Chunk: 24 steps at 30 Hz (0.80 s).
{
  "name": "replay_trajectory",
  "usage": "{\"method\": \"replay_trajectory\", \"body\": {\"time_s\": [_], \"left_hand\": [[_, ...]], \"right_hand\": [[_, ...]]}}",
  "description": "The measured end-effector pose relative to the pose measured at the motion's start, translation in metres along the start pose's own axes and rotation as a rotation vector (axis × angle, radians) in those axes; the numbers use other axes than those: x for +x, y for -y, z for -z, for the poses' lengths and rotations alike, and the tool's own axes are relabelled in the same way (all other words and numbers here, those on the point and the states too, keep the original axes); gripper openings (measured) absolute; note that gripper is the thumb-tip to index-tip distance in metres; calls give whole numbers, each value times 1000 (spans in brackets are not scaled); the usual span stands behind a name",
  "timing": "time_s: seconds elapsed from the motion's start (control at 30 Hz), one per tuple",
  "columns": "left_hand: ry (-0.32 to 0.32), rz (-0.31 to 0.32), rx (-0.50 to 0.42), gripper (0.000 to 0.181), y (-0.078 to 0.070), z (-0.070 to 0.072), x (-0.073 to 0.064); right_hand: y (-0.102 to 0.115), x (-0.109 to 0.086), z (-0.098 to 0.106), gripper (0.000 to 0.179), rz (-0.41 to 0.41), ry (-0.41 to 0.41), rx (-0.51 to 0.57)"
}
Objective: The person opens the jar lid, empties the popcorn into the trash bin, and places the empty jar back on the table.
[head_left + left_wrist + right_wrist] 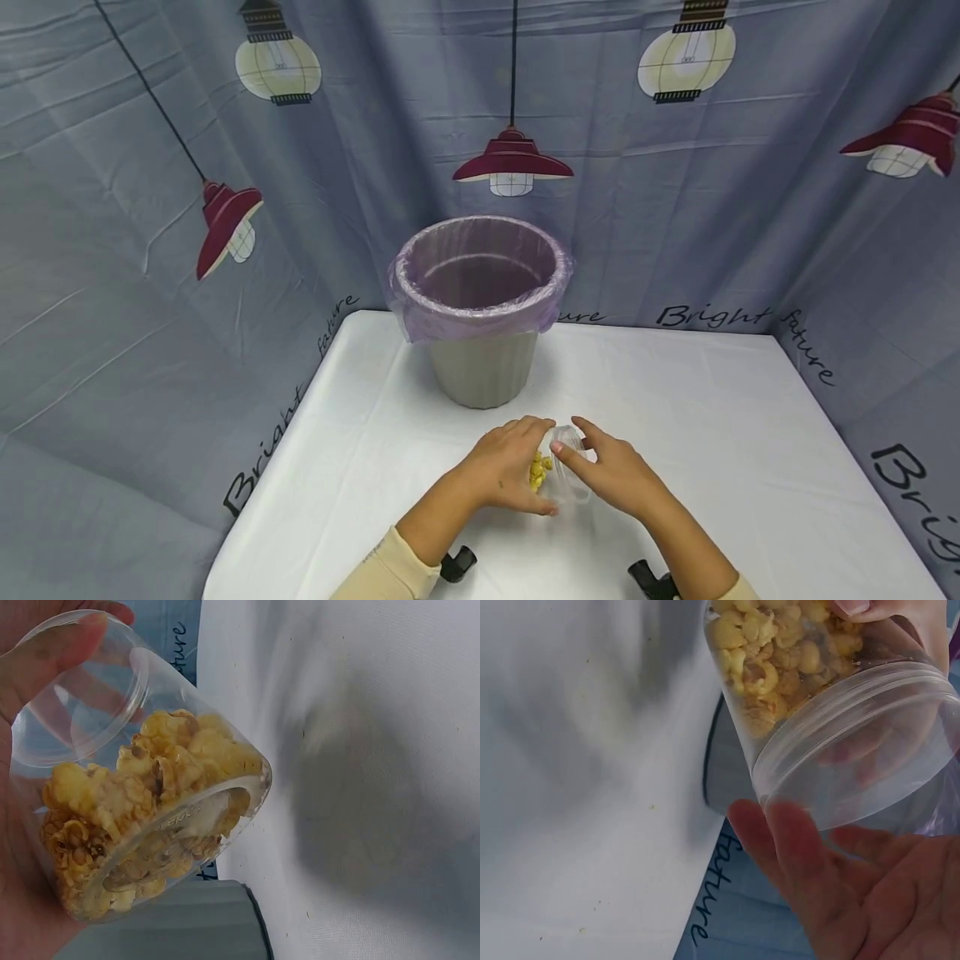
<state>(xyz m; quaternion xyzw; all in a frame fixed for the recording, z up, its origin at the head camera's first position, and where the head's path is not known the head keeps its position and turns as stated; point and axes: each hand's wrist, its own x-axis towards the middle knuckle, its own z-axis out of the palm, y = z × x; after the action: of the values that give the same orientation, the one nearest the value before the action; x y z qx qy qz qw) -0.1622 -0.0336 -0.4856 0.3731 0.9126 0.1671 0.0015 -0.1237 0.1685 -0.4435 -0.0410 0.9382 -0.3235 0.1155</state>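
Observation:
My left hand (504, 468) holds a clear plastic jar (199, 697) tilted on its side just above the white table, with its fingers wrapped round the wall. Yellow popcorn (154, 776) lies inside, near the base. The jar's ridged round end (847, 705) faces my right hand (617, 473). Fingertips of my right hand (840, 900) touch or nearly touch that rim; the fingers are spread and loosely bent, with a gap between palm and jar. Whether a clear lid covers the end, I cannot tell.
A grey bin (483, 367) with a purple liner bag (416, 321) stands behind the hands on the white table (697, 433). Tiny crumbs (583, 930) dot the tabletop. A blue-grey curtain (420, 108) printed with lamps closes off the back and sides.

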Motion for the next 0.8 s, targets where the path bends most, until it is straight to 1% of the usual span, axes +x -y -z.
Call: {"method": "replay_trajectory", "body": {"time_s": [0.1, 0.17, 0.23, 0.3, 0.37, 0.43, 0.5, 0.53, 0.6, 0.67, 0.73, 0.8], "left_hand": [[16, 13, -43, 112, 0, 1, 0], [26, 20, -77, 112, 0, 3, -1], [34, 23, -109, 111, 1, 4, -1], [41, 25, -130, 111, 2, 6, -2], [47, 27, -143, 110, 3, 7, -2], [49, 24, -151, 110, 4, 8, -3], [47, 19, -154, 110, 4, 8, -3], [43, 16, -155, 110, 5, 8, -3], [32, 6, -150, 111, 5, 8, -2], [22, 0, -143, 111, 4, 8, -2], [15, 1, -128, 111, 4, 7, -2], [11, 5, -110, 112, 4, 7, -2]], "right_hand": [[-1, 0, 1, 81, 30, -14, 1], [-2, -1, 1, 79, 81, -36, -6], [-4, -4, 2, 80, 172, -52, -16], [-7, -7, 2, 83, 292, -64, -53], [-10, -9, 3, 92, 421, -76, -102], [-13, -10, 2, 100, 528, -91, -152], [-14, -11, 2, 104, 596, -120, -193], [-14, -11, 1, 104, 614, -134, -194], [-15, -11, 0, 100, 621, -159, -172], [-14, -10, 0, 93, 575, -186, -131], [-13, -9, 0, 86, 492, -214, -104], [-12, -6, 0, 80, 373, -226, -98]]}}
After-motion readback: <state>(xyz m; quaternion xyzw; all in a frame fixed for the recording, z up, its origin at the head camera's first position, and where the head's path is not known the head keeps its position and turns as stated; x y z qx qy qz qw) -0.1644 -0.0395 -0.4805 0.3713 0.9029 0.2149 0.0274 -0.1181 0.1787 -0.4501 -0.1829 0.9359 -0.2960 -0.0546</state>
